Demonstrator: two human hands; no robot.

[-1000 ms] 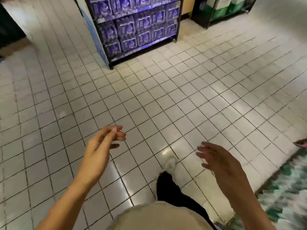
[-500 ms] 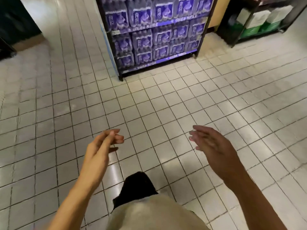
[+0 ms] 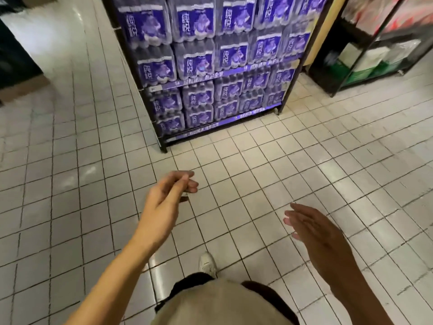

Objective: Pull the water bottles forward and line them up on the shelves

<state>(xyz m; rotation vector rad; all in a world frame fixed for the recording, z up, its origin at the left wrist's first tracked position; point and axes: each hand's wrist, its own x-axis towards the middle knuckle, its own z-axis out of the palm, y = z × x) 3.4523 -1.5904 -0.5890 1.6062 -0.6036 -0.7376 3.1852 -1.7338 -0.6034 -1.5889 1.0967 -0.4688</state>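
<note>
A black shelf rack (image 3: 296,73) stands ahead on the tiled floor, filled with shrink-wrapped packs of water bottles (image 3: 199,64) bearing purple labels, stacked in several rows. My left hand (image 3: 168,195) is held out in front of me, empty, with its fingers loosely curled and apart. My right hand (image 3: 314,233) hangs lower to the right, flat, with nothing in it. Both hands are well short of the rack, over bare floor.
White floor tiles (image 3: 304,160) spread all around. A second dark rack (image 3: 365,55) with white and green packages stands at the right. A dark fixture (image 3: 14,57) sits at the left edge. My white shoe (image 3: 207,263) and dark trouser leg show below.
The rack has come much closer and larger in view as I walk toward it. My right hand has dropped lower; both hands stay empty.
</note>
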